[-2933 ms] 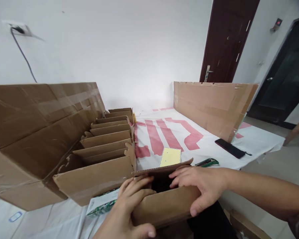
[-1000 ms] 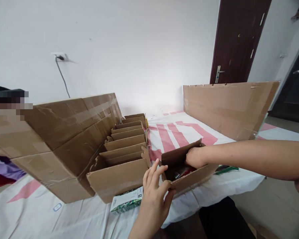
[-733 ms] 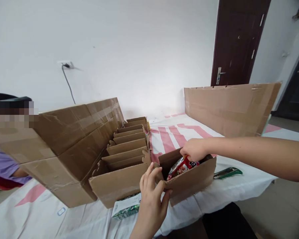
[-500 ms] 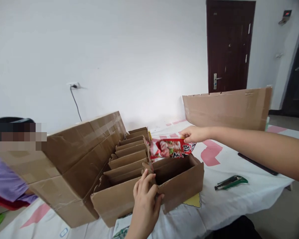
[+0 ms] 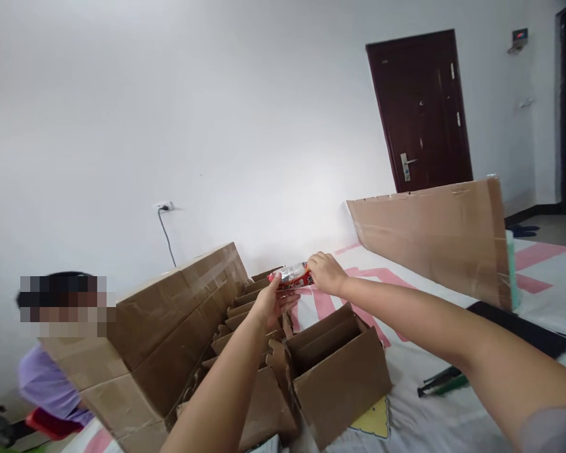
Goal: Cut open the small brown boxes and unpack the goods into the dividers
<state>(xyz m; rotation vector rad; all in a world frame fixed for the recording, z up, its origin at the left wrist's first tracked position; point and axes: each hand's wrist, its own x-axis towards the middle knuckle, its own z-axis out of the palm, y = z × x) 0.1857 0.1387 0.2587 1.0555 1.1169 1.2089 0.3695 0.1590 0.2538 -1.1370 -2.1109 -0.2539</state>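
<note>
the red packet (image 5: 296, 277) has moved farther out, beyond the box (image 5: 342, 384), and both hands now hold it: the right hand (image 5: 327, 272) grips one end, while the left hand (image 5: 277, 303), no longer at the box's corner, takes the other, fingers loosely spread below. so the box, nearer than the grip, stands unsteadied. the packet's print is foreshortened and part covered; the right forearm hides some of the knife (image 5: 446, 384); a carton (image 5: 270, 445), far below the grip, is cut off.
</note>
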